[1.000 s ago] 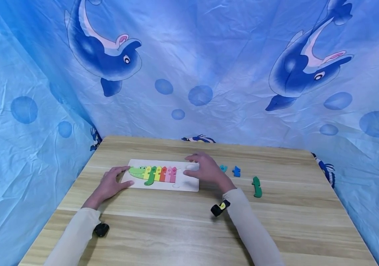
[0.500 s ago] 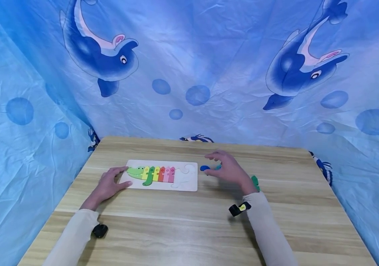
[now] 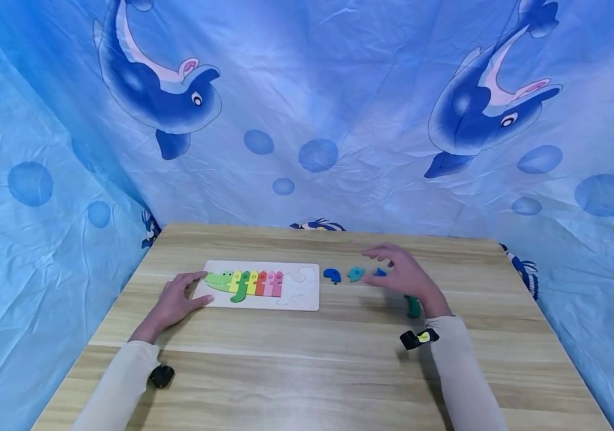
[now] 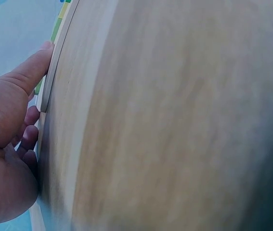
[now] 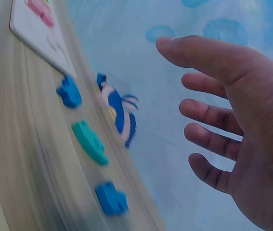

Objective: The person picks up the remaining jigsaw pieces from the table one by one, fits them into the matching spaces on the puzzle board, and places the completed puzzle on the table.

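Note:
My left hand (image 3: 177, 296) holds the left end of a white puzzle board (image 3: 301, 293), thumb on the near side and fingers toward the far side. On the board lies a crocodile with a green head and yellow, red and pink body pieces; its right part shows bare outlines. Over the table to the right, my right hand (image 3: 406, 275) hovers with fingers apart, holding nothing. Near it lie a teal piece (image 3: 356, 275) and a small blue piece (image 3: 380, 272), the latter partly covered by the hand. A darker blue piece (image 3: 332, 275) sits beside the board.
A green piece (image 3: 413, 307) lies under the right wrist, partly hidden. The wooden table (image 3: 285, 371) reaches back to a blue dolphin-print cloth (image 3: 317, 191), which also hangs at both sides. A black camera (image 3: 417, 339) sits on the right wrist.
My right hand has moved right, away from the board and past the blue and teal pieces. The darker blue piece now shows beside the board. My left hand stays in place.

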The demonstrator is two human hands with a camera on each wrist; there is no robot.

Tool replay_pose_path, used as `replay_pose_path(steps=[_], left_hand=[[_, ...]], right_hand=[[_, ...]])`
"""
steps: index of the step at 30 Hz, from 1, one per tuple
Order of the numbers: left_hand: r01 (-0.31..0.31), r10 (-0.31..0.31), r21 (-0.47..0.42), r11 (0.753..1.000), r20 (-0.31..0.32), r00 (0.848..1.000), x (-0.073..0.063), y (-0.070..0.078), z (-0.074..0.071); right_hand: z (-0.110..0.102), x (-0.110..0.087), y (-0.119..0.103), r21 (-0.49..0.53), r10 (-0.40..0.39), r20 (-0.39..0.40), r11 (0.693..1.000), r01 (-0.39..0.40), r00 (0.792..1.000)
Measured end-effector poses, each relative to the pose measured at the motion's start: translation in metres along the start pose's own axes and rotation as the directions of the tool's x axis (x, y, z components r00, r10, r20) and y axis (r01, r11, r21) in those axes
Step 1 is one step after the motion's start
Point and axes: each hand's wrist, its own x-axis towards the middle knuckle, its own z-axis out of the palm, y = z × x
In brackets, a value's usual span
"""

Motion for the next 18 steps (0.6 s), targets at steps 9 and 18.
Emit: replay_pose_path(steps=[9,18], left_hand=[[0.01,-0.01,0.001,1.0,0.005,1.0,0.0,-0.001,-0.001],[0.013,-0.013,0.007,1.0,0.013,1.0,0.001,-0.003,0.001]], right_hand=[[-0.027,-0.029,0.028,-0.027,0.079,-0.015,0.997,-0.079,0.997],[-0.039,-0.058,0.051,-0.079,0.093,-0.045,0.992,-0.097,0.995]])
